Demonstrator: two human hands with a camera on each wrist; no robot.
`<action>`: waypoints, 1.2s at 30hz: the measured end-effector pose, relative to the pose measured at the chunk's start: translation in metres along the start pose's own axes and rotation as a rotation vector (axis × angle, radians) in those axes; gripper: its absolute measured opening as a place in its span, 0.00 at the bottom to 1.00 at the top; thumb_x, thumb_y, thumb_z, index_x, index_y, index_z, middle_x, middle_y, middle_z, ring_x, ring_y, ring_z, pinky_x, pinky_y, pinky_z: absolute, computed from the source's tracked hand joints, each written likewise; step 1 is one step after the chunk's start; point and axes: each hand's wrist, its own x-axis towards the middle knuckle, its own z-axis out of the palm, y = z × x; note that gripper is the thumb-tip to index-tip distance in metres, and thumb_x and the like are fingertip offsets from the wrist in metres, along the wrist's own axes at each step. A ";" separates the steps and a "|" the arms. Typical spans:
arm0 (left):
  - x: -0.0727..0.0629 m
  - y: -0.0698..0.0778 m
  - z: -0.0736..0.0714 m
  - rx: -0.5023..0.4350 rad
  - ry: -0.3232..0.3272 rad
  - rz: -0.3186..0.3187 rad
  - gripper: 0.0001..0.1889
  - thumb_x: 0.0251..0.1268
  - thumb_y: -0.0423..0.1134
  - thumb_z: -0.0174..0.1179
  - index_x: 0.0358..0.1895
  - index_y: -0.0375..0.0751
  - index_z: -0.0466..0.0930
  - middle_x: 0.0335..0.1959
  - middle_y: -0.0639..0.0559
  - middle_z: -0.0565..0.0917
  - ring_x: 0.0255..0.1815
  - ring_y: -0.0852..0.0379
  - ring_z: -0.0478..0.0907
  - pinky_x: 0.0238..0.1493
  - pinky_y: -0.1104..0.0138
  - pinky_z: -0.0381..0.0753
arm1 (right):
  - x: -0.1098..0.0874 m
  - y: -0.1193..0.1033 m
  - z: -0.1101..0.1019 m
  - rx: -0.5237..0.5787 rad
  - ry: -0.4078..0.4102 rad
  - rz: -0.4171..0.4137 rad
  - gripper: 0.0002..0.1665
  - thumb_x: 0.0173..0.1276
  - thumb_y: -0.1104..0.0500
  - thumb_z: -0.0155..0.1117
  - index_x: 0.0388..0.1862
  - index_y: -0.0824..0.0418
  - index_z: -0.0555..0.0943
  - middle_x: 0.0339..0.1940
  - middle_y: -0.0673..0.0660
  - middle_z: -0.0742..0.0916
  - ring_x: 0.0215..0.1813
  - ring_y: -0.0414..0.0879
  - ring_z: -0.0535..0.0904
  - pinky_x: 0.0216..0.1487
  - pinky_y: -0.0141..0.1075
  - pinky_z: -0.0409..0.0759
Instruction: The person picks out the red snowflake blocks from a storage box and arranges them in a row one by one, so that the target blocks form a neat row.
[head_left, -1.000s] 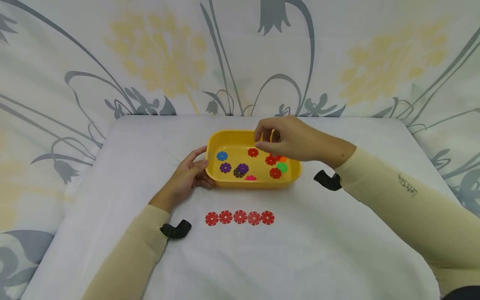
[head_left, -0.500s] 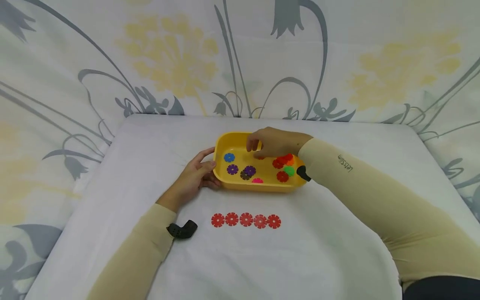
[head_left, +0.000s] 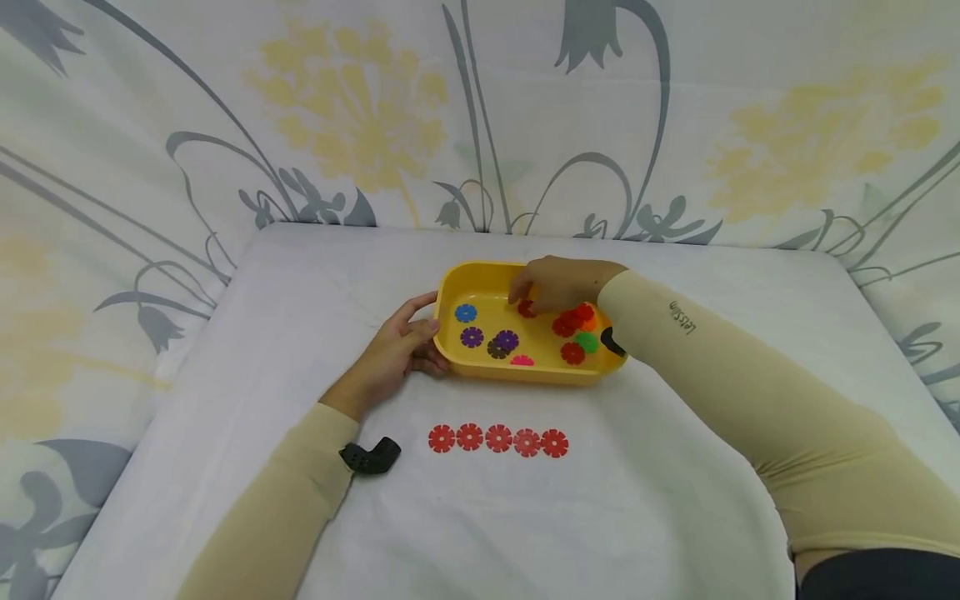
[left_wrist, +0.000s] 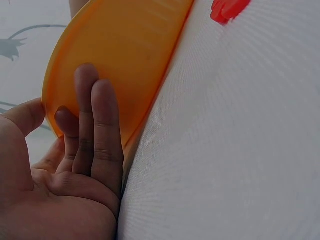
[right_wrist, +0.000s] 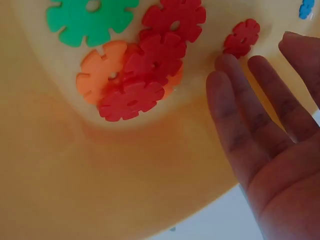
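Observation:
My left hand (head_left: 393, 354) holds the left end of a yellow plastic tray (head_left: 525, 377), with its thumb at the rim and several fingers along the outer wall. My right hand (head_left: 561, 283) reaches into the tray from the back right. In the right wrist view its fingers are fairly straight, the fingertips right at a red snowflake building disc (right_wrist: 242, 37) on the tray floor. Right of it lie more red discs (head_left: 572, 353), an orange disc (right_wrist: 102, 72) and a green disc (head_left: 587, 342). Toward the left are a blue disc (head_left: 466, 313) and purple discs (head_left: 472, 337).
In front of the tray, several red discs (head_left: 498, 438) lie in a straight row on the white cloth (head_left: 480, 525). A brown disc (head_left: 497, 349) and a pink disc (head_left: 522, 361) lie near the tray's front wall. A flowered fabric backdrop (head_left: 510, 108) rises behind.
My right hand has come down from above the tray's back edge into it, to a red disc. My left hand keeps its hold. The head view has shifted slightly.

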 end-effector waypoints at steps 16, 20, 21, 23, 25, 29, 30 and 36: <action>0.003 0.001 -0.001 0.006 -0.010 0.006 0.27 0.81 0.46 0.47 0.78 0.58 0.55 0.35 0.49 0.85 0.32 0.53 0.86 0.41 0.61 0.89 | 0.004 0.002 0.009 0.050 -0.037 -0.010 0.23 0.69 0.63 0.63 0.63 0.52 0.78 0.56 0.55 0.80 0.54 0.50 0.77 0.59 0.39 0.82; 0.003 0.000 -0.001 -0.003 -0.011 0.008 0.26 0.81 0.46 0.47 0.77 0.58 0.56 0.35 0.49 0.85 0.31 0.53 0.86 0.41 0.61 0.89 | 0.006 0.000 0.011 0.033 -0.022 0.026 0.20 0.68 0.60 0.67 0.58 0.51 0.78 0.49 0.55 0.80 0.48 0.49 0.78 0.51 0.36 0.81; 0.003 0.000 -0.001 -0.004 -0.013 0.010 0.27 0.81 0.46 0.47 0.78 0.57 0.56 0.35 0.49 0.85 0.31 0.53 0.86 0.41 0.61 0.89 | 0.006 0.000 0.012 0.036 -0.026 0.036 0.19 0.68 0.59 0.68 0.57 0.51 0.78 0.48 0.56 0.80 0.46 0.49 0.78 0.50 0.35 0.81; 0.003 0.000 -0.001 -0.014 -0.013 0.010 0.26 0.81 0.46 0.47 0.77 0.58 0.56 0.36 0.49 0.85 0.31 0.53 0.86 0.40 0.61 0.89 | 0.007 0.000 0.012 0.048 -0.028 0.056 0.18 0.68 0.58 0.69 0.54 0.51 0.77 0.45 0.56 0.79 0.44 0.49 0.78 0.46 0.34 0.80; 0.003 0.000 0.000 -0.021 -0.014 0.010 0.26 0.81 0.46 0.47 0.77 0.58 0.56 0.36 0.48 0.85 0.31 0.54 0.86 0.40 0.61 0.89 | 0.008 0.001 0.013 0.050 -0.031 0.065 0.16 0.68 0.57 0.70 0.52 0.52 0.76 0.44 0.56 0.78 0.42 0.49 0.78 0.44 0.34 0.79; 0.003 0.001 0.001 -0.023 -0.014 0.007 0.26 0.81 0.45 0.47 0.78 0.57 0.56 0.36 0.48 0.85 0.30 0.54 0.86 0.39 0.61 0.89 | 0.011 0.002 0.016 0.043 -0.029 0.075 0.16 0.67 0.54 0.71 0.49 0.52 0.76 0.42 0.56 0.78 0.40 0.48 0.78 0.41 0.33 0.78; 0.003 0.000 0.001 -0.023 -0.013 0.006 0.26 0.81 0.45 0.46 0.78 0.57 0.56 0.36 0.48 0.85 0.30 0.54 0.86 0.40 0.61 0.89 | 0.012 0.003 0.017 0.037 -0.030 0.075 0.16 0.66 0.54 0.71 0.48 0.52 0.76 0.42 0.56 0.79 0.40 0.48 0.78 0.41 0.32 0.78; 0.003 -0.001 0.000 -0.022 -0.008 0.001 0.26 0.81 0.45 0.46 0.77 0.58 0.56 0.36 0.47 0.85 0.31 0.53 0.86 0.40 0.61 0.89 | 0.013 0.003 0.018 0.020 -0.044 0.067 0.16 0.66 0.54 0.72 0.47 0.54 0.75 0.42 0.55 0.79 0.41 0.48 0.77 0.41 0.32 0.78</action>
